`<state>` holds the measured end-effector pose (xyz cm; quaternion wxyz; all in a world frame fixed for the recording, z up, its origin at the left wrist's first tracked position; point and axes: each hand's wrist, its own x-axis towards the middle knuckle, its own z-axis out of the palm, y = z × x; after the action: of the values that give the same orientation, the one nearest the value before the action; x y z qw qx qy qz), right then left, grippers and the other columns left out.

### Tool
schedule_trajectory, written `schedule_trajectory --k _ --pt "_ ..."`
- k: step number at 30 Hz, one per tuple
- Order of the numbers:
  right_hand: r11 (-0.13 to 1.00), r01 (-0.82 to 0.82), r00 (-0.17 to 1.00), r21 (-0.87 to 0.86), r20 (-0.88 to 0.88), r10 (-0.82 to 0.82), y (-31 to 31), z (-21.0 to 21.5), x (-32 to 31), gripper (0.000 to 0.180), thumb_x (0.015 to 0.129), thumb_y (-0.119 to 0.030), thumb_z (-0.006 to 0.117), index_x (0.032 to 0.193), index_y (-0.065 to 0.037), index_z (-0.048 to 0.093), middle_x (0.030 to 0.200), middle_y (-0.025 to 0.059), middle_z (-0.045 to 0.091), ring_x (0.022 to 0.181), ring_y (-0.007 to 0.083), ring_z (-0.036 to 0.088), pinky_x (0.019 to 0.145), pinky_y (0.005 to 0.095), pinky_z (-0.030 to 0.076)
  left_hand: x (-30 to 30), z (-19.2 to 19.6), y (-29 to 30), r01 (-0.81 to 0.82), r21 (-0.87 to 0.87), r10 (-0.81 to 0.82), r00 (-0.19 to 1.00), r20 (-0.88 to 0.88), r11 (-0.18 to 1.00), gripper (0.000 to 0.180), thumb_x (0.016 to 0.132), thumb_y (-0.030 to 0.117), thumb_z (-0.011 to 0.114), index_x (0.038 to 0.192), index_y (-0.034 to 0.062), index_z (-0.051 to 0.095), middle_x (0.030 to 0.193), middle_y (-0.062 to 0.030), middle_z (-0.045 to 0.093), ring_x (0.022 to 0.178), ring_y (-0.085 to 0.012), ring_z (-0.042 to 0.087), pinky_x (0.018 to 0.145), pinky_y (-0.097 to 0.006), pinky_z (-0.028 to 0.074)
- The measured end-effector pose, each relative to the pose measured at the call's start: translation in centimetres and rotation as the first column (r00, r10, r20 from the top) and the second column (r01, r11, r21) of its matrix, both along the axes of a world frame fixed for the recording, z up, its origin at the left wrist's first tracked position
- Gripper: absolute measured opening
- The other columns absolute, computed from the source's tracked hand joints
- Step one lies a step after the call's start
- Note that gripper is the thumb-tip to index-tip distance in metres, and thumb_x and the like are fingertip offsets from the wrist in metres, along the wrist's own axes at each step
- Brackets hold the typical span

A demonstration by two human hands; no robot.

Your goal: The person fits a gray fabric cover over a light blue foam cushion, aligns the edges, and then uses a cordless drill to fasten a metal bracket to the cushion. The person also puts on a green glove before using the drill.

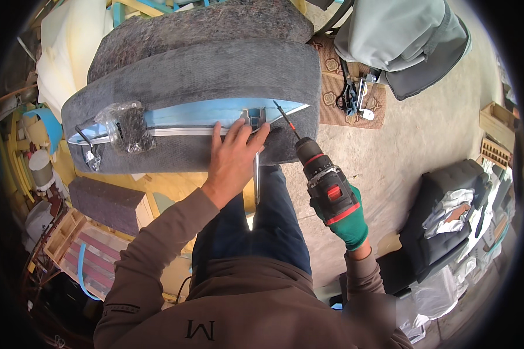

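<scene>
A grey upholstered cushion piece lies across in front of me, with a long opening showing a pale blue panel. My bare left hand rests on the opening's near edge, fingers spread, beside a metal fitting set in the panel. A slim silver bar sticks out below that hand toward my legs. Gripped in my green-gloved right hand is a black and red cordless drill. Its long bit points at the right end of the opening; whether the tip touches cannot be told.
On the cushion's left lie a clear plastic bag of dark small parts and a metal lever. Scissors sit on a patterned mat at the right. A grey padded piece stands behind; a black tufted cushion is lower right.
</scene>
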<state>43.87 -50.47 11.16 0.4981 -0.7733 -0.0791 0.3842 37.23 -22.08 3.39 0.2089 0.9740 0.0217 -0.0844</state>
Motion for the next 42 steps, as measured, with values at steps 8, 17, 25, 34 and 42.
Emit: schedule_trajectory --k 8,17,25,34,42 --pt "0.997 -0.065 0.995 -0.037 0.068 0.067 0.1 0.0 0.7 0.035 0.088 -0.005 0.088 0.121 -0.009 0.080 0.109 0.0089 0.083 0.095 0.0273 0.080 0.087 0.0389 0.062 -0.3 -0.6 0.1 -0.007 -0.009 0.007 0.999 0.037 1.000 0.034 0.101 0.018 0.079 0.134 0.0156 0.072 0.125 -0.0146 0.063 0.141 -0.0328 0.062 0.121 -0.070 0.039" --pt "0.985 -0.173 0.968 -0.014 0.183 0.172 0.1 -0.6 0.4 0.060 0.088 -0.013 0.085 0.143 0.002 0.065 0.115 0.0168 0.081 0.096 0.0344 0.080 0.088 0.0390 0.062 -0.5 -1.0 0.6 -0.043 -0.069 0.050 0.995 0.088 0.997 0.018 0.095 0.020 0.085 0.108 0.0120 0.074 0.139 -0.0130 0.062 0.134 -0.0344 0.064 0.121 -0.068 0.039" --pt "0.996 -0.094 0.991 0.006 0.095 0.093 -0.3 -0.2 -0.5 0.060 0.088 -0.014 0.086 0.142 0.003 0.066 0.119 0.0178 0.080 0.099 0.0362 0.079 0.090 0.0395 0.062 -0.3 -1.0 1.9 -0.116 -0.164 0.145 0.974 0.173 0.980 0.031 0.082 0.020 0.094 0.107 0.0141 0.077 0.151 -0.0080 0.061 0.142 -0.0384 0.052 0.117 -0.053 0.038" --pt "1.000 0.005 0.992 -0.004 0.128 -0.005 0.3 -0.3 -1.4 0.037 0.086 -0.006 0.089 0.121 -0.007 0.078 0.111 0.0118 0.081 0.096 0.0328 0.078 0.087 0.0423 0.062 2.7 -1.7 6.0 -0.072 -0.264 0.114 0.983 0.146 0.962 0.019 0.095 0.008 0.081 0.114 0.0062 0.078 0.101 -0.0061 0.071 0.099 -0.0310 0.063 0.091 -0.046 0.050" --pt "0.996 0.013 0.993 -0.090 0.116 -0.002 1.4 -1.0 -3.4 0.030 0.091 -0.014 0.089 0.120 -0.011 0.079 0.113 0.0113 0.079 0.098 0.0350 0.076 0.085 0.0454 0.060 4.0 -2.2 6.8 -0.133 -0.340 0.173 0.981 0.092 0.931 0.012 0.098 0.015 0.080 0.102 0.0027 0.078 0.099 -0.0076 0.070 0.097 -0.0327 0.063 0.090 -0.046 0.051"
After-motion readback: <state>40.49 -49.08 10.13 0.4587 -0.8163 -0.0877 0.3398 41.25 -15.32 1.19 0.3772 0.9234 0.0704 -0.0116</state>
